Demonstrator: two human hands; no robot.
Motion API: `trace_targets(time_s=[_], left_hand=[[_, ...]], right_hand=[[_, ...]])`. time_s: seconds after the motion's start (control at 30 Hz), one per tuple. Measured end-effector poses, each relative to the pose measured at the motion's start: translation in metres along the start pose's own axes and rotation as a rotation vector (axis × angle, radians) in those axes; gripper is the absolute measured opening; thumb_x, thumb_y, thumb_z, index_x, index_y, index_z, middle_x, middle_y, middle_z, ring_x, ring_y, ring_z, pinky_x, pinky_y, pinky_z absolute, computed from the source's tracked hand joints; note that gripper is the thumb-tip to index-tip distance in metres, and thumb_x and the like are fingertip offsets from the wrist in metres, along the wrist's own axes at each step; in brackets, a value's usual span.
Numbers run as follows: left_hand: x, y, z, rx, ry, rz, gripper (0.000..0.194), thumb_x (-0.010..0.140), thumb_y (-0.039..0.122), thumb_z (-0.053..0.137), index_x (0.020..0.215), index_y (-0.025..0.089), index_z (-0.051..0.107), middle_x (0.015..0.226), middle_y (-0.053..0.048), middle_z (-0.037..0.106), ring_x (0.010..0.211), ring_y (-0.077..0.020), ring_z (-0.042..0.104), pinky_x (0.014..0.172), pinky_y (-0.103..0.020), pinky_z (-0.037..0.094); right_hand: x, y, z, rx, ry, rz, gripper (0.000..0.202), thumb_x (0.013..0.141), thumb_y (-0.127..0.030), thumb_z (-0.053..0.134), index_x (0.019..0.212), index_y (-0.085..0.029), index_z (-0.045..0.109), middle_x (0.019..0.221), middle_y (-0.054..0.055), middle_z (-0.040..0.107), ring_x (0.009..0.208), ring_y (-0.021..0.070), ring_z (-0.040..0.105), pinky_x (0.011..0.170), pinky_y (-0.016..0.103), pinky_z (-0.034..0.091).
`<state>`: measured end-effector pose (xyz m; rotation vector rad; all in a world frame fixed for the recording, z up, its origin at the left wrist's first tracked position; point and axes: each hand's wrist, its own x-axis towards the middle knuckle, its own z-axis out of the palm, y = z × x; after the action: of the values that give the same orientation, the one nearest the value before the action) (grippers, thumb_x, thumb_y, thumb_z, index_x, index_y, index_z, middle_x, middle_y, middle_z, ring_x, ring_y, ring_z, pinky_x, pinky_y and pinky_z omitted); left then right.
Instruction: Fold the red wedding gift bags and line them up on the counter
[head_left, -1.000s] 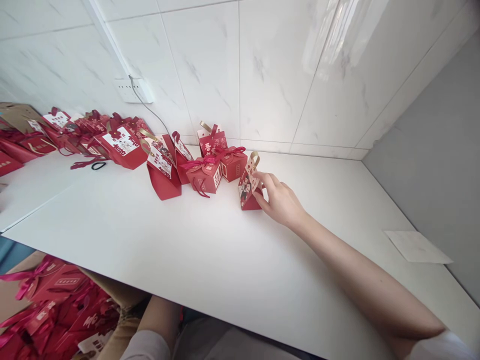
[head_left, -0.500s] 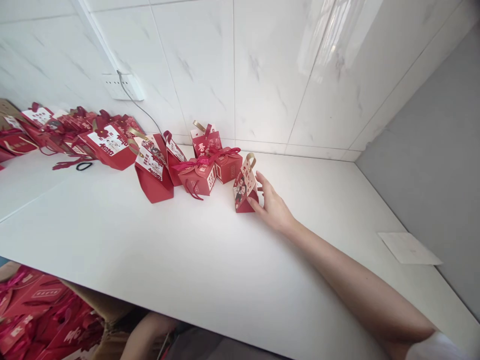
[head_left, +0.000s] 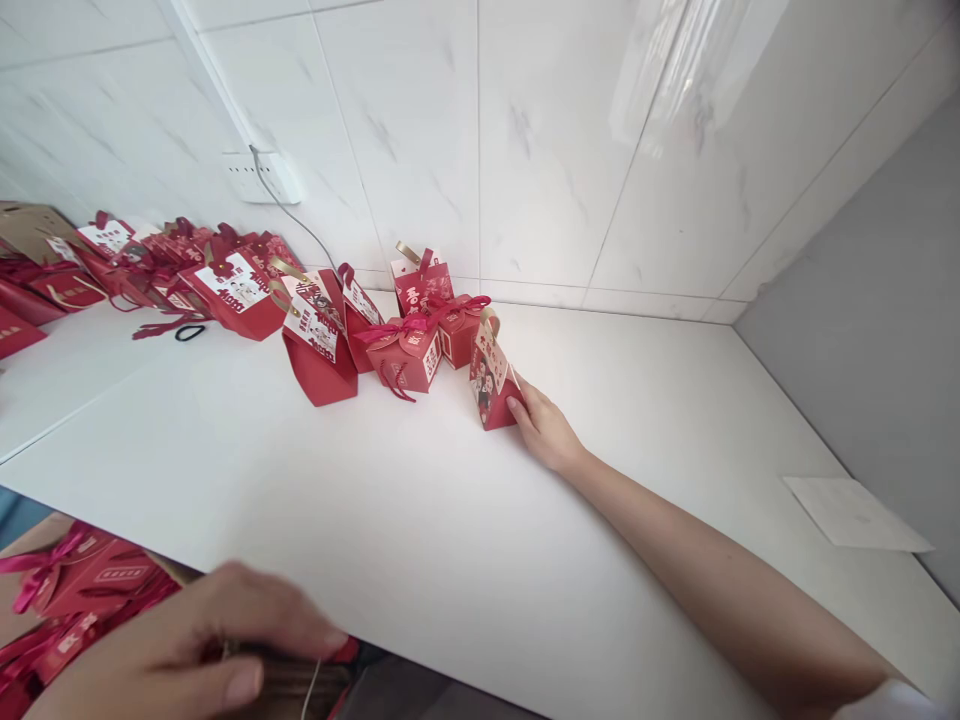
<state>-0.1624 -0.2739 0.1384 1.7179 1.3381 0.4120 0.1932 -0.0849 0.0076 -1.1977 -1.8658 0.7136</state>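
Note:
My right hand (head_left: pixel 551 430) is closed on the right side of a small red gift box (head_left: pixel 495 400), thumb in front and fingers mostly hidden behind. The box stands on the white table, with a printed cream flap and a gold ribbon loop on top. At the lower left, my left hand (head_left: pixel 202 640) is curled above the table's front edge, slightly blurred. A thin white string and a bit of red show by its fingertips; what it grips is unclear. Beside the held box are two bow-tied red boxes (head_left: pixel 406 358) (head_left: pixel 460 335).
Taller red boxes (head_left: pixel 322 375) stand to the left, with a heap of red packages (head_left: pixel 232 290) beyond. A black ring (head_left: pixel 190 333) and a paper sheet (head_left: pixel 855 512) lie on the white table (head_left: pixel 420 500). More red boxes (head_left: pixel 97 580) fill a container below. A cable hangs from a wall socket (head_left: pixel 262 180).
My right hand has closed on the box, which has turned slightly. My left hand has risen into fuller view at the lower left. The camera view has shifted a little.

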Motion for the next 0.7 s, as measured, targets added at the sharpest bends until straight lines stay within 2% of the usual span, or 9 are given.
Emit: trace_targets(time_s=[0.1, 0.17, 0.27, 0.37, 0.4, 0.47, 0.53, 0.6, 0.7], left_hand=[[0.062, 0.032, -0.018, 0.084, -0.023, 0.06, 0.032, 0.082, 0.054, 0.062, 0.101, 0.033, 0.077, 0.108, -0.007, 0.074, 0.102, -0.0293, 0.067, 0.092, -0.04, 0.055], [0.114, 0.046, -0.015, 0.06, 0.168, 0.121, 0.037, 0.085, 0.049, 0.062, 0.116, 0.032, 0.07, 0.121, -0.006, 0.069, 0.114, -0.0282, 0.063, 0.1, -0.041, 0.05], [0.186, 0.048, 0.009, -0.054, 0.413, 0.242, 0.06, 0.078, 0.046, 0.072, 0.131, 0.025, 0.058, 0.124, -0.009, 0.067, 0.124, -0.0297, 0.056, 0.11, -0.046, 0.041], [0.24, 0.034, 0.042, -0.165, 0.322, 0.322, 0.069, 0.075, 0.047, 0.074, 0.135, 0.022, 0.051, 0.127, -0.011, 0.064, 0.121, -0.0288, 0.058, 0.106, -0.043, 0.044], [0.254, 0.027, 0.052, -0.221, 0.329, 0.311, 0.062, 0.08, 0.05, 0.069, 0.132, 0.021, 0.053, 0.126, -0.011, 0.065, 0.118, -0.028, 0.06, 0.104, -0.042, 0.045], [0.275, 0.015, 0.066, -0.318, 0.442, 0.281, 0.052, 0.085, 0.055, 0.06, 0.123, 0.02, 0.057, 0.123, -0.009, 0.066, 0.116, -0.0266, 0.061, 0.103, -0.041, 0.045], [0.287, 0.004, 0.073, -0.366, 0.525, 0.267, 0.048, 0.086, 0.057, 0.056, 0.115, 0.02, 0.057, 0.119, -0.008, 0.066, 0.114, -0.0248, 0.061, 0.101, -0.039, 0.046], [0.291, -0.003, 0.074, -0.425, 0.547, 0.26, 0.046, 0.085, 0.057, 0.058, 0.113, 0.021, 0.053, 0.115, -0.007, 0.066, 0.109, -0.0228, 0.062, 0.096, -0.037, 0.049], [0.285, -0.01, 0.069, -0.53, 0.514, 0.275, 0.042, 0.083, 0.053, 0.064, 0.107, 0.022, 0.048, 0.108, -0.004, 0.067, 0.099, -0.0197, 0.065, 0.085, -0.033, 0.052]], right_hand=[[0.001, 0.007, 0.001, 0.169, 0.031, 0.058, 0.043, 0.099, -0.049, 0.034, 0.127, -0.026, 0.058, 0.128, 0.005, 0.065, 0.115, 0.0258, 0.061, 0.102, 0.044, 0.045], [0.003, 0.012, 0.002, 0.329, 0.032, 0.087, 0.042, 0.097, -0.051, 0.038, 0.121, -0.024, 0.06, 0.123, 0.004, 0.068, 0.109, 0.0241, 0.063, 0.097, 0.041, 0.049], [0.004, 0.015, 0.003, 0.511, 0.003, 0.112, 0.041, 0.095, -0.048, 0.042, 0.125, -0.023, 0.056, 0.123, 0.004, 0.068, 0.106, 0.0221, 0.065, 0.091, 0.038, 0.053], [0.004, 0.011, 0.002, 0.525, 0.049, 0.145, 0.037, 0.096, -0.048, 0.041, 0.12, -0.025, 0.057, 0.123, 0.003, 0.067, 0.105, 0.0221, 0.065, 0.093, 0.04, 0.052], [0.004, 0.01, 0.001, 0.516, 0.085, 0.157, 0.037, 0.097, -0.05, 0.039, 0.119, -0.026, 0.057, 0.124, 0.003, 0.066, 0.108, 0.0222, 0.064, 0.096, 0.041, 0.05], [0.002, 0.006, -0.001, 0.515, 0.154, 0.174, 0.039, 0.097, -0.054, 0.036, 0.12, -0.027, 0.052, 0.128, 0.004, 0.064, 0.115, 0.0219, 0.061, 0.099, 0.042, 0.048], [0.002, 0.002, -0.002, 0.559, 0.194, 0.155, 0.037, 0.096, -0.056, 0.041, 0.119, -0.028, 0.045, 0.136, 0.005, 0.058, 0.119, 0.0209, 0.059, 0.098, 0.041, 0.049], [0.002, 0.0, -0.002, 0.582, 0.177, 0.117, 0.033, 0.092, -0.055, 0.051, 0.109, -0.028, 0.042, 0.138, 0.006, 0.056, 0.117, 0.0202, 0.06, 0.093, 0.038, 0.051], [0.004, -0.002, -0.002, 0.478, 0.07, 0.144, 0.031, 0.091, -0.056, 0.051, 0.092, -0.025, 0.045, 0.116, 0.005, 0.066, 0.1, 0.0205, 0.063, 0.085, 0.036, 0.051]])
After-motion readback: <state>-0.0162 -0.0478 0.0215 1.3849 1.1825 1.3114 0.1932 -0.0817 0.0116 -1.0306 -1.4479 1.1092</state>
